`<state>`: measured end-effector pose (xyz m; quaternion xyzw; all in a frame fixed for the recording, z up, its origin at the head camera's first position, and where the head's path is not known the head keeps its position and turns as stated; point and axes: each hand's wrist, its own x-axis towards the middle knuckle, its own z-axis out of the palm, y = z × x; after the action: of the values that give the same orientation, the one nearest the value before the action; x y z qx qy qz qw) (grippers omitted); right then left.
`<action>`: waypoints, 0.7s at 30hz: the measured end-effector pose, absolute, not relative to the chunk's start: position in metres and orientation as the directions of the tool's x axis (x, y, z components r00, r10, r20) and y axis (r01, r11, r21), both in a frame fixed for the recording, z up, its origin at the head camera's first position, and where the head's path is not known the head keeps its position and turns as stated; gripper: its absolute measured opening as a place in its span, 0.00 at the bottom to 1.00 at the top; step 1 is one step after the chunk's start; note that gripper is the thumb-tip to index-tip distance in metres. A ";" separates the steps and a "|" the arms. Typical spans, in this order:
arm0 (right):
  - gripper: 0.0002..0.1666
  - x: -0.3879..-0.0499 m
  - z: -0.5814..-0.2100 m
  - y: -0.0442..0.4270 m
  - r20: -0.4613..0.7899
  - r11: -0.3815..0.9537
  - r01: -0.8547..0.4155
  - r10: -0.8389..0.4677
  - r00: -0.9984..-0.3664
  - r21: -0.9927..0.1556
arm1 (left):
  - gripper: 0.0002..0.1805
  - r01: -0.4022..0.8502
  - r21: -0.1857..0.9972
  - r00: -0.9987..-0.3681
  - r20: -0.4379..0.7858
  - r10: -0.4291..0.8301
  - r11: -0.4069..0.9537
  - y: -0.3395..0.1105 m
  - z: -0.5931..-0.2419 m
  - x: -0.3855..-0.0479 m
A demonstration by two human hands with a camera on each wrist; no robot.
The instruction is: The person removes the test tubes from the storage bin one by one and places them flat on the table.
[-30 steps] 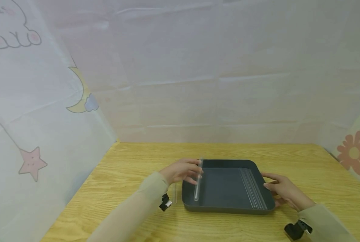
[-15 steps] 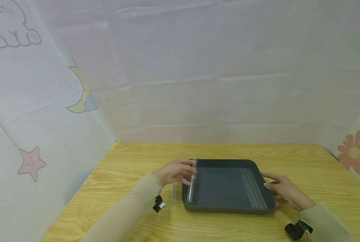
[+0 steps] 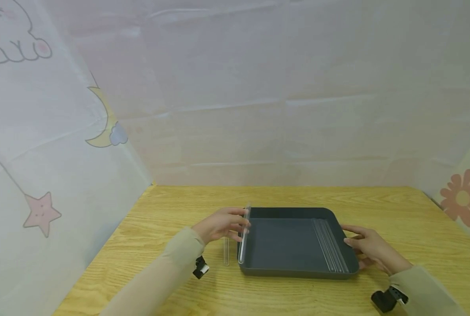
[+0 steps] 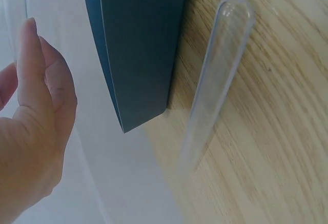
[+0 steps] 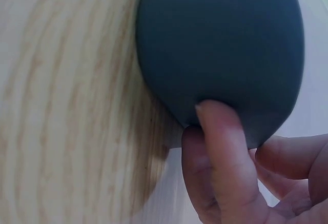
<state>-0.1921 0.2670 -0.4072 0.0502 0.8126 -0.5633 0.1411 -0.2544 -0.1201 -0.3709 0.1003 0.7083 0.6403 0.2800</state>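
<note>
My left hand [image 3: 220, 226] holds a clear test tube [image 3: 242, 252] between thumb and fingers, over the left rim of a dark grey tray [image 3: 282, 245]. The tube slants, rounded end toward me. A second clear test tube [image 4: 218, 75] lies on the table just left of the tray; in the head view the hand partly covers it. Inside the tray, several clear tubes [image 3: 330, 245] lie side by side along the right wall. My right hand [image 3: 371, 250] grips the tray's right side; in the right wrist view its fingers [image 5: 225, 157] press the outer wall.
The wood-grain table [image 3: 171, 281] extends around the tray. A pale printed curtain [image 3: 258, 131] hangs behind and along both sides. A small black wrist camera [image 3: 200, 267] hangs below the left sleeve, and another wrist camera [image 3: 387, 300] sits by the right sleeve.
My left hand has moved left with its test tube, from inside the tray to over its left rim. The tube on the table shows more now. My right hand has stayed put.
</note>
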 end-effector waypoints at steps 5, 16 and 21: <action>0.35 -0.192 -0.408 0.266 -0.276 0.369 0.232 -0.069 -0.959 -0.900 | 0.31 -0.225 0.963 -0.819 -0.269 0.508 0.147 -0.124 -0.372 -0.254; 0.35 -0.191 -0.408 0.265 -0.279 0.362 0.237 -0.067 -0.958 -0.902 | 0.30 -0.230 0.963 -0.822 -0.270 0.502 0.140 -0.135 -0.381 -0.251; 0.34 -0.190 -0.408 0.265 -0.263 0.375 0.222 -0.063 -0.963 -0.900 | 0.31 -0.229 0.963 -0.826 -0.269 0.495 0.141 -0.140 -0.383 -0.251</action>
<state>-0.1899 0.2652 -0.4084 0.0484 0.8192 -0.5569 0.1278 -0.2509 -0.1396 -0.3831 0.0945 0.7018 0.6486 0.2790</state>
